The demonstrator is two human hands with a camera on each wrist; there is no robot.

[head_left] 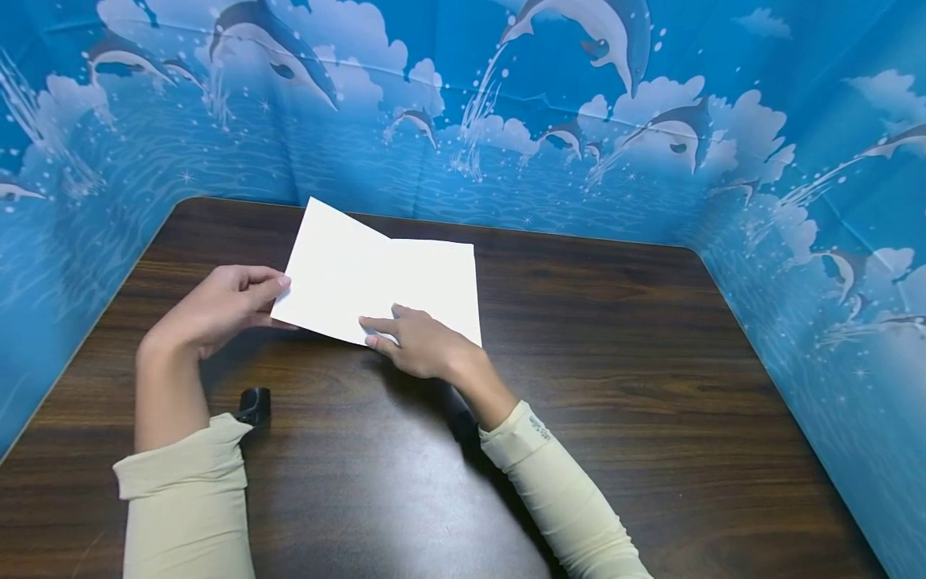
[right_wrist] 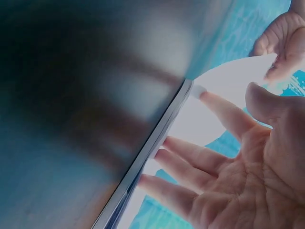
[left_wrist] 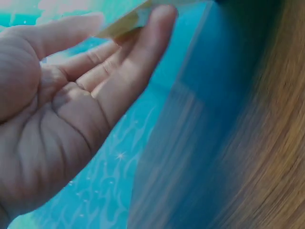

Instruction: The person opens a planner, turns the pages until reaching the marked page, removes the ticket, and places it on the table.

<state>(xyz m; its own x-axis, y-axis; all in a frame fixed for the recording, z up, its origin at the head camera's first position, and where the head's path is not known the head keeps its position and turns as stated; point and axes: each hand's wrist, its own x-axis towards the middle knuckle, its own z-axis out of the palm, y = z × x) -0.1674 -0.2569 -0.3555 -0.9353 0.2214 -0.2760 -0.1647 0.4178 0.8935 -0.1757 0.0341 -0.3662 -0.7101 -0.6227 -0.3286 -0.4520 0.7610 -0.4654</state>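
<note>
An open booklet with blank white pages (head_left: 434, 281) lies toward the back of the table, left of centre. Its left leaf (head_left: 329, 269) is raised and tilted. My left hand (head_left: 220, 305) pinches that leaf's outer edge, thumb on top and fingers beneath. In the left wrist view, the pinched piece (left_wrist: 126, 26) shows a yellowish, blurred surface. With fingers spread and fairly straight, my right hand (head_left: 423, 342) touches the pages near the fold at the booklet's near edge. A thick layered edge of the booklet (right_wrist: 164, 121) shows in the right wrist view.
The dark wood-grain table (head_left: 615, 386) stretches right and toward me. A blue curtain with dolphins (head_left: 434, 153) hangs behind and beside it. A small black device (head_left: 255, 406) sits by the left cuff, and a dark one (head_left: 460, 414) shows under the right wrist.
</note>
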